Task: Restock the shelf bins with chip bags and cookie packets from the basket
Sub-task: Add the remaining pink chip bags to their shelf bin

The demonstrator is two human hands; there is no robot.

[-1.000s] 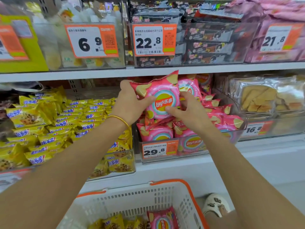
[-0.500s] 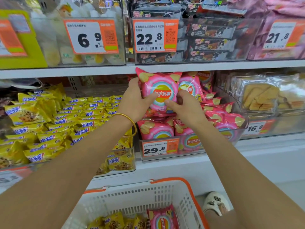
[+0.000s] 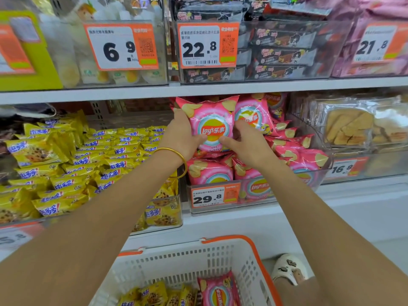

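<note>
Pinching chip bag (image 3: 212, 120) with left grip (image 3: 182, 138) and right grip (image 3: 249, 146), thumbs in front | hiding other fingers behind it | holding over bin (image 3: 319, 175) on shelf (image 3: 357, 195) | cropping basket (image 3: 187, 261) below.

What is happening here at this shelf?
A person is restocking a shelf. The left hand and right hand together hold a chip bag upright over the chip bin, which is already heaped with the same pink bags. In the basket below lie a spare bag and several yellow cookie packets. The cookie bin on the left is piled high too.
</note>
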